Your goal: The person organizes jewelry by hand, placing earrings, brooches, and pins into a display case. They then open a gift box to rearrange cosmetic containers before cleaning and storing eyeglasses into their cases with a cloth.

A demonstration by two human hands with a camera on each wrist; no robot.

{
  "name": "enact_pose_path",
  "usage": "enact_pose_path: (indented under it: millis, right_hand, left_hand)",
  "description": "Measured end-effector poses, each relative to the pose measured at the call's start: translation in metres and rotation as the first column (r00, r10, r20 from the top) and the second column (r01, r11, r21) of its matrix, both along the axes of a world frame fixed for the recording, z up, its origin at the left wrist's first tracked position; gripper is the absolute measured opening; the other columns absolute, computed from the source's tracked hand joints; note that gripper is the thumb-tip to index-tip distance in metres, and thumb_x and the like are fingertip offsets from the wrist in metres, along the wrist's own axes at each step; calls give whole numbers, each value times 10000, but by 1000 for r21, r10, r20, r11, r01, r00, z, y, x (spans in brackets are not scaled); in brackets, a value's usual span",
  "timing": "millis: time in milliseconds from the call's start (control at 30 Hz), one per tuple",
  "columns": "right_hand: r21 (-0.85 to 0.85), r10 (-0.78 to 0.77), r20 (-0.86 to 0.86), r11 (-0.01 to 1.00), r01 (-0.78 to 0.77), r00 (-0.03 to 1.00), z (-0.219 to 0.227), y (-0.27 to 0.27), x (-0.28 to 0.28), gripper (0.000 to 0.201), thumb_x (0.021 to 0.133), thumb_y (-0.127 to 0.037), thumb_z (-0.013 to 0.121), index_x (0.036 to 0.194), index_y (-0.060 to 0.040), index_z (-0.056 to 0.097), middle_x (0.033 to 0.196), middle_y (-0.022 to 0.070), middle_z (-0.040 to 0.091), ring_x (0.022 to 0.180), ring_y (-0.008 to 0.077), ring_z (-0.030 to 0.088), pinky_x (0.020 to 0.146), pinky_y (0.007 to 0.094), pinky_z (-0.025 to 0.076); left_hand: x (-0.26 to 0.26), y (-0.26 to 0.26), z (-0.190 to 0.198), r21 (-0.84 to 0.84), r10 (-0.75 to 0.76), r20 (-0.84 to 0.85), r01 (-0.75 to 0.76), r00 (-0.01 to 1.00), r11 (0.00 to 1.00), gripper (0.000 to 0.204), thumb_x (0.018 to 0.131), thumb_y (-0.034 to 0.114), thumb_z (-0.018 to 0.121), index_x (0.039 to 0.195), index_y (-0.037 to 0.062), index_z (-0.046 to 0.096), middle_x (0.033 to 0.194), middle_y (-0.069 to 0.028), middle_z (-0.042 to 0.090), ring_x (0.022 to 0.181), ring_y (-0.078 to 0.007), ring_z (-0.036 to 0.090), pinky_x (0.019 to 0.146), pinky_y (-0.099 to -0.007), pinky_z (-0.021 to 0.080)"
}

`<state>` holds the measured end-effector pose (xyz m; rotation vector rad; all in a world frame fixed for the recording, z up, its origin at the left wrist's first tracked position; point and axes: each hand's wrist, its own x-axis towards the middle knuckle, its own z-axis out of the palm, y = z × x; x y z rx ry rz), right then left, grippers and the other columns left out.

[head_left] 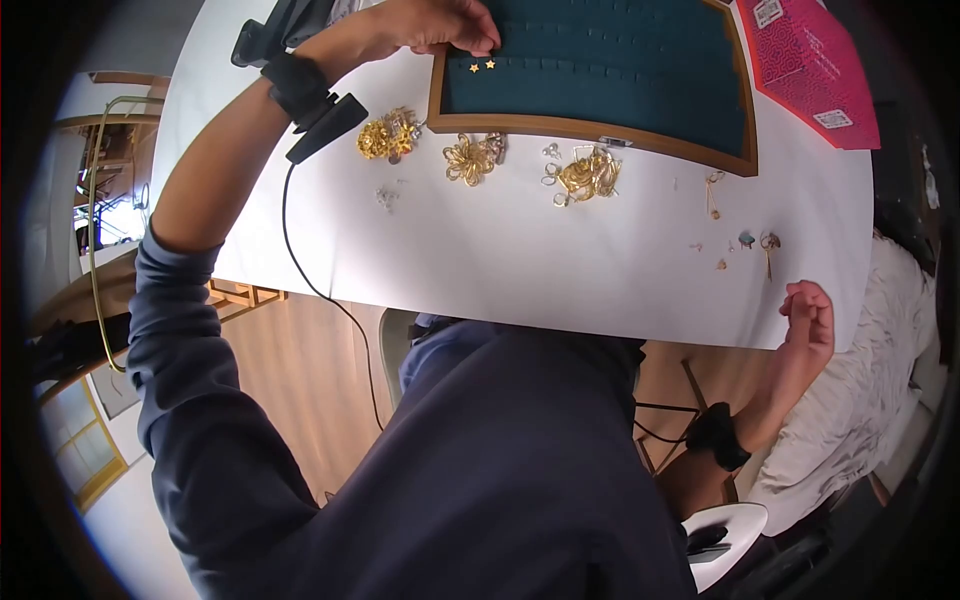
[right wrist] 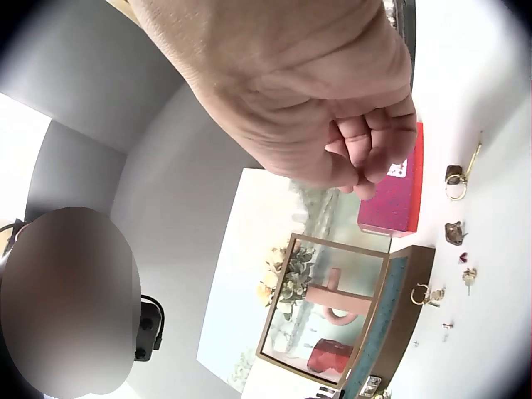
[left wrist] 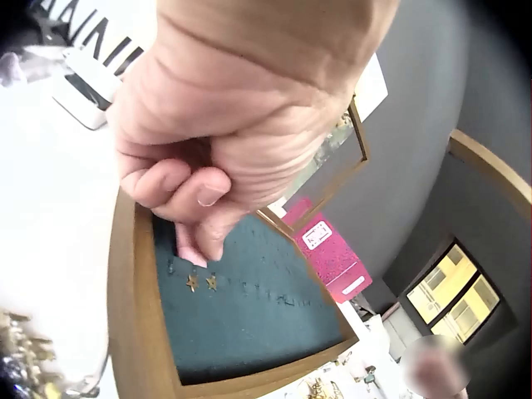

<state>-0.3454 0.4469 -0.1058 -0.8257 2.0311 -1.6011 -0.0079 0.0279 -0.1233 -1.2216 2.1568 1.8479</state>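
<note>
My left hand [head_left: 450, 28] is at the left part of a wood-framed tray [head_left: 600, 100] with a dark teal lining. Its thumb and index fingertip pinch at the slot row, just above a gold star earring [left wrist: 211, 283]; the part between the fingertips is hidden. A second star earring [left wrist: 193, 283] hangs beside it, untouched. In the left wrist view the other fingers of my left hand [left wrist: 224, 133] are curled in. My right hand [head_left: 812, 318] is over the table's right front edge, fingers loosely curled and holding nothing, also seen so in the right wrist view.
Piles of gold jewelry [head_left: 468, 160] lie before the tray on the white table [head_left: 450, 270]. Small earrings and rings [head_left: 769, 242] are scattered at the right. A pink-red package [head_left: 815, 75] lies right of the tray. A cable [head_left: 300, 250] runs down from the left wrist.
</note>
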Motion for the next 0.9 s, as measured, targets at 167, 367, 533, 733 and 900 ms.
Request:
enact_pose_path:
  millis: [167,367,533,733,900]
  right_hand:
    - [10,-65,51,998,64,997,-15,16,14,61,995,-34,623,1022,-8,672,929,11,668,811,92,497,791,234,403]
    - [-30,-69,32,997,70,997,-30,15,18,83,990,-14,618,1043,-12,681,912,13,669,811,78,534,780,224,429]
    - [-64,-19,0,998,19,1000,-34,8,9,104,982,29,603,1047,3,680,947,20,680,846,71,565,810,224,452]
    - [134,-16,-338,989,65,941,-41,-7,8,192,919,43,632,1090,-17,696,945,51,689,832,125,632,750,265,511]
    - [319,95,-509,944,85,856,-30,-23,15,285,852,28,670,1125,-47,701,990,115,676,820,232,676,737,341,554]
  left_hand:
    - [4,8,7,-228,-62,49,72,997,971,98,909,13,742,1002,-8,760,892,-75,758,808,-135,706,723,-246,554]
    - [17,12,9,-448,-295,36,279,955,849,254,800,75,861,1028,34,758,882,-28,719,870,-137,679,790,-281,543]
    - [15,31,10,-332,-137,-123,90,983,939,191,843,7,803,1002,-35,706,895,-47,666,871,-136,643,773,-249,550]
    - [-9,32,26,-393,-70,198,145,978,908,153,867,66,772,965,-39,718,837,-39,701,770,-95,639,696,-245,525]
    - [-5,40,22,-522,-59,230,174,971,835,120,894,75,738,972,-15,734,795,-40,698,664,-90,607,574,-257,472]
